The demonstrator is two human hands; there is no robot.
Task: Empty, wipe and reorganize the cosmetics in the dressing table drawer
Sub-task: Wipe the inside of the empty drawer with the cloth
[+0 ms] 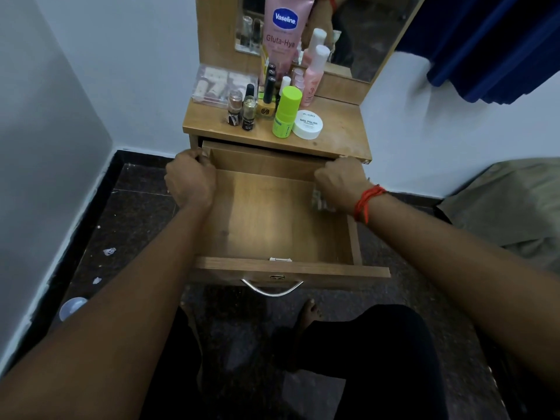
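Observation:
The wooden drawer (266, 219) is pulled far out of the dressing table, and its inside is bare. My left hand (189, 180) grips the drawer's left wall near the back corner. Curled over the right wall near the back is my right hand (339, 180), which wears a red thread on the wrist. A small pale crumpled thing (319, 203) shows just under it; I cannot tell what it is. On the table top (336, 131) stand the cosmetics: nail polish bottles (242, 112), a green bottle (286, 112), a white nail polish remover jar (307, 124), a pink bottle (313, 75) and a Vaseline tube (286, 28).
A clear plastic box (222, 83) sits at the table's back left, below the mirror (360, 34). A metal handle (272, 289) hangs on the drawer front above my knees. A small round lid (71, 307) and scraps lie on the dark floor at the left. Blue cloth (497, 47) hangs at the right.

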